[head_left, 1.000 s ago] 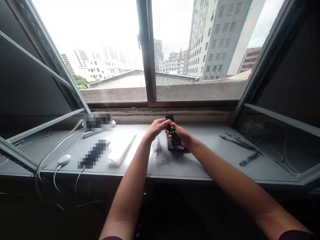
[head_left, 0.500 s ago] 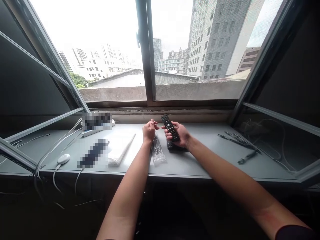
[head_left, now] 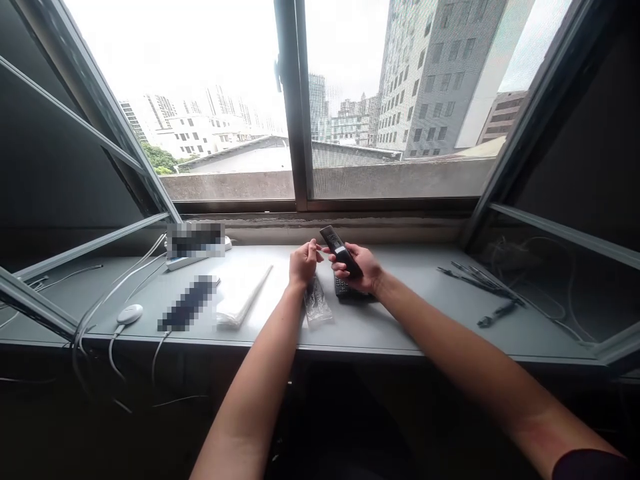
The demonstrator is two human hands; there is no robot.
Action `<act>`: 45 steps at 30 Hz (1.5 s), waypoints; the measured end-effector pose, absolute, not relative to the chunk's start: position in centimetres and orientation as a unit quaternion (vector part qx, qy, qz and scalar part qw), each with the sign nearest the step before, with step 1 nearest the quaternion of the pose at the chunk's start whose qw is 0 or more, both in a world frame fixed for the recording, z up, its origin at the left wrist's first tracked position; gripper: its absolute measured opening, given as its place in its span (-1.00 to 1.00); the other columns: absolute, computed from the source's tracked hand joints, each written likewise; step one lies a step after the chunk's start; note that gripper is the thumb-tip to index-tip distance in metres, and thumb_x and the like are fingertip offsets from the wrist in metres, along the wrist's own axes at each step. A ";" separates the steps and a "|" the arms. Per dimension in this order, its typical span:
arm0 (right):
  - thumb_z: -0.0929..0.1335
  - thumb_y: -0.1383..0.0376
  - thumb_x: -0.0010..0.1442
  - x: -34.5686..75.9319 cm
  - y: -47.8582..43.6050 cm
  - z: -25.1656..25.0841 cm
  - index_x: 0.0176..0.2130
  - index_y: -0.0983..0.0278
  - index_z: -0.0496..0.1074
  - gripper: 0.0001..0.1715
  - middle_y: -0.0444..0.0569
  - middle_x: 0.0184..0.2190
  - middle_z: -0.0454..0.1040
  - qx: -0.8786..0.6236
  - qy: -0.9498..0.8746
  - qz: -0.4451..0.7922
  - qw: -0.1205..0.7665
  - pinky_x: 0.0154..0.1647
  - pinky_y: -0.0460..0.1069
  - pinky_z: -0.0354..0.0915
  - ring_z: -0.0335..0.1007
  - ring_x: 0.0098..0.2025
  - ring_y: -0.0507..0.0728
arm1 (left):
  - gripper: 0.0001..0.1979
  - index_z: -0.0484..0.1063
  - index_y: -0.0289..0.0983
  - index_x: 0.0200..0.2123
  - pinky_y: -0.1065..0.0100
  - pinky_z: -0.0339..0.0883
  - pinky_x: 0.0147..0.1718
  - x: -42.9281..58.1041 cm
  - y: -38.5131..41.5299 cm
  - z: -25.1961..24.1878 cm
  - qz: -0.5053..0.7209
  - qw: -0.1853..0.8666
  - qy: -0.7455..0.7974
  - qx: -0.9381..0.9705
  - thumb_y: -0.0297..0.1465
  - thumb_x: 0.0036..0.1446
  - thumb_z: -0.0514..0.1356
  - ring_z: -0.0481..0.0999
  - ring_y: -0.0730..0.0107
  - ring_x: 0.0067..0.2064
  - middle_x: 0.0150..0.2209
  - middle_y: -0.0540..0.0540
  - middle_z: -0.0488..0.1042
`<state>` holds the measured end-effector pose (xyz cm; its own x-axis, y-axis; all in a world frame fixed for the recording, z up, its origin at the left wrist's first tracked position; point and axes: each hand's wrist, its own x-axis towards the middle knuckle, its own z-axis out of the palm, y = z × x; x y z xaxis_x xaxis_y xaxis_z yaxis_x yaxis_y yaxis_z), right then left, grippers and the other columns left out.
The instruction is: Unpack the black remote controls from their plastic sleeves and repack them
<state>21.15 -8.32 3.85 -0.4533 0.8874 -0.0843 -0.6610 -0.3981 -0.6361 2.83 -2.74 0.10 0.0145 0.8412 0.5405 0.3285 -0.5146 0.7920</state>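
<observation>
My right hand [head_left: 367, 265] is wrapped round a black remote control [head_left: 345, 257], held tilted above the table. The remote's back faces me, with a pale label at its middle. Beside it, my left hand [head_left: 303, 265] is closed with its fingers curled in near the remote; what they hold, if anything, is hidden. Below my right hand, a second black remote [head_left: 344, 289] with buttons lies on the table, partly covered by the hand. A clear plastic sleeve [head_left: 318, 310] lies under and just right of my left wrist.
White plastic sheets or bags [head_left: 243, 297] lie to the left. Further left are a blurred dark device [head_left: 189, 303], a white round charger [head_left: 129, 315] and a white power strip [head_left: 200, 259] with cables. Several dark cables [head_left: 475, 280] lie at right. Metal frame bars flank the table [head_left: 395, 327].
The remote in my right hand has turned over: its button side faced me before, its back does now. My left hand has shifted slightly right, closer to the remote.
</observation>
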 end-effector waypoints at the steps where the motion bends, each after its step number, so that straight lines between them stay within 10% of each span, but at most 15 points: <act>1: 0.16 0.16 0.56 21.2 -8.3 3.7 0.06 0.32 0.47 -0.58 -0.01 -0.39 0.48 -0.208 -0.271 0.812 0.473 -0.68 -0.12 0.24 0.23 -0.56 0.03 | -0.45 0.59 -0.23 -0.31 0.31 0.46 -0.18 2.9 -2.8 0.1 0.555 0.238 0.432 0.670 -0.04 0.52 -0.02 0.64 0.30 -0.38 -0.46 -0.08 0.63; 8: 0.40 0.34 0.41 20.7 -7.9 3.2 -0.07 0.27 0.49 -0.92 0.03 -0.26 0.58 -0.297 -0.281 0.752 0.517 -0.43 -0.07 0.51 0.47 -0.39 0.06 | -0.45 0.62 -0.23 -0.29 0.32 0.43 -0.22 2.6 -1.8 -0.4 0.569 0.250 0.450 0.641 -0.03 0.51 -0.02 0.63 0.30 -0.39 -0.47 -0.07 0.63; 15: 0.55 0.46 0.21 20.5 -7.9 2.5 -0.13 0.28 0.56 -0.77 0.07 -0.12 0.68 -0.283 -0.374 0.703 0.535 -0.12 -0.03 0.59 0.61 -0.18 0.10 | -0.47 0.62 -0.20 -0.30 0.30 0.42 -0.18 2.4 -1.8 -0.4 0.559 0.231 0.463 0.648 -0.05 0.50 -0.02 0.61 0.28 -0.40 -0.50 -0.04 0.60; 21: 0.73 0.23 -0.04 20.2 -7.7 1.7 -0.06 0.21 0.59 -0.42 -0.03 -0.10 0.70 -0.294 -0.553 0.529 0.572 0.16 0.12 0.49 0.61 0.04 0.21 | -0.47 0.61 -0.18 -0.34 0.30 0.38 -0.18 2.5 -2.1 -0.1 0.544 0.204 0.471 0.664 -0.07 0.50 -0.02 0.58 0.27 -0.41 -0.53 -0.03 0.57; 29: 0.59 0.21 0.23 19.9 -8.3 1.7 -0.12 0.15 0.62 -0.78 0.02 0.06 0.63 -0.283 -0.682 0.344 0.580 0.49 0.19 0.19 0.40 0.37 0.24 | -0.46 0.64 -0.19 -0.30 0.28 0.41 -0.19 2.2 -1.7 -0.5 0.547 0.207 0.478 0.656 -0.07 0.51 -0.03 0.61 0.23 -0.39 -0.52 -0.05 0.59; 34: 0.63 0.17 0.14 19.8 -8.4 1.9 -0.15 0.16 0.59 -0.70 0.05 0.03 0.62 -0.298 -0.661 0.373 0.579 0.39 0.19 0.32 0.40 0.35 0.30 | -0.46 0.64 -0.18 -0.30 0.29 0.40 -0.21 2.2 -1.4 -0.8 0.550 0.199 0.474 0.658 -0.06 0.51 -0.02 0.60 0.24 -0.40 -0.52 -0.04 0.58; 45: 0.53 0.08 0.25 19.7 -8.5 2.2 -0.08 0.20 0.41 -0.61 -0.01 -0.20 0.63 -0.307 -0.533 0.564 0.551 -0.40 0.01 0.45 0.50 -0.37 0.12 | -0.45 0.61 -0.18 -0.32 0.29 0.38 -0.24 2.3 -1.9 -0.5 0.556 0.210 0.477 0.648 -0.05 0.51 -0.03 0.57 0.27 -0.44 -0.54 -0.03 0.55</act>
